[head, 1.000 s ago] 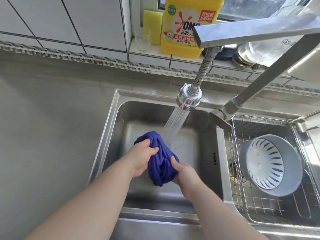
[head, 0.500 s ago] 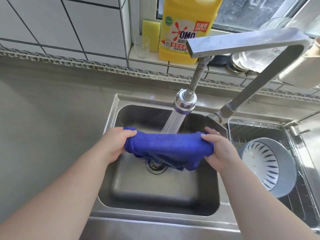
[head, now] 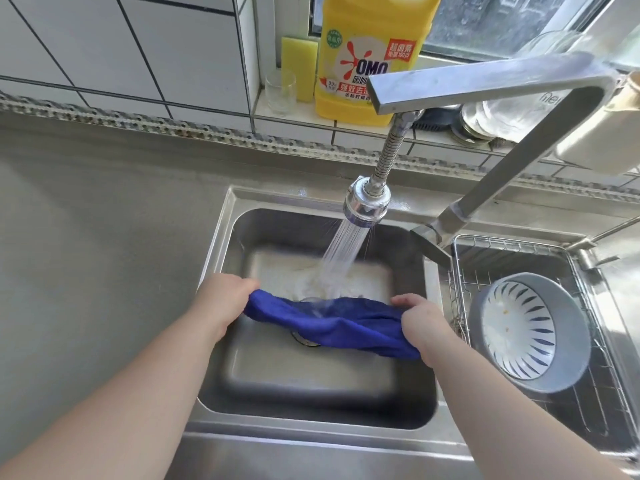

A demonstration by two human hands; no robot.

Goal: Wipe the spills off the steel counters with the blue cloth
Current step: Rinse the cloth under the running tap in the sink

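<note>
The blue cloth (head: 332, 322) is stretched out lengthwise over the steel sink basin (head: 221, 251), above the drain. My left hand (head: 223, 301) grips its left end and my right hand (head: 420, 322) grips its right end. Water sprays from the faucet head (head: 365, 206) onto the middle of the cloth. The steel counter (head: 104, 254) lies to the left of the sink; I cannot make out spills on it.
A wire rack (head: 588, 407) in the right basin holds a grey and white bowl (head: 530, 332). On the tiled ledge behind stand a yellow detergent jug (head: 367, 57), a yellow sponge (head: 298, 69), a small glass (head: 280, 91) and jars (head: 491, 119). The faucet arm (head: 512, 181) crosses overhead.
One second ago the cloth was bunched between both hands. It has been pulled out long, and now sits lower in the basin with the spray hitting its middle.
</note>
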